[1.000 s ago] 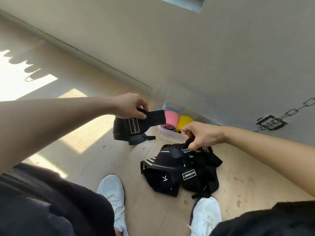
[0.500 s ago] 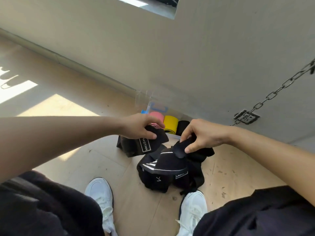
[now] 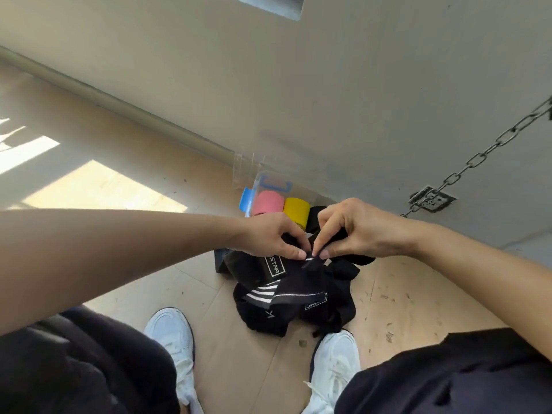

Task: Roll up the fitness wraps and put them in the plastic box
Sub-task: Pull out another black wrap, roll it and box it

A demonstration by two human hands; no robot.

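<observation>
A black fitness wrap (image 3: 254, 268) with a white logo patch hangs from my left hand (image 3: 270, 234), which grips it. My right hand (image 3: 352, 228) pinches the end of a black wrap strap (image 3: 310, 264). The thumbs and forefingers of both hands meet over the strap. Under them, a pile of black wraps (image 3: 292, 306) with white stripes lies on the floor. Behind my hands stands the clear plastic box (image 3: 245, 168) with blue clips. It holds a pink roll (image 3: 267, 203), a yellow roll (image 3: 297, 209) and a black roll (image 3: 316, 213).
The wooden floor (image 3: 119, 186) runs to a grey wall (image 3: 298, 100) right behind the box. A metal chain (image 3: 478, 158) hangs from a wall plate at the right. My white shoes (image 3: 171, 336) stand just in front of the pile.
Both hands have come together above the pile. My left hand has carried its wrap rightwards, and my right hand has lifted the strap end to meet it.
</observation>
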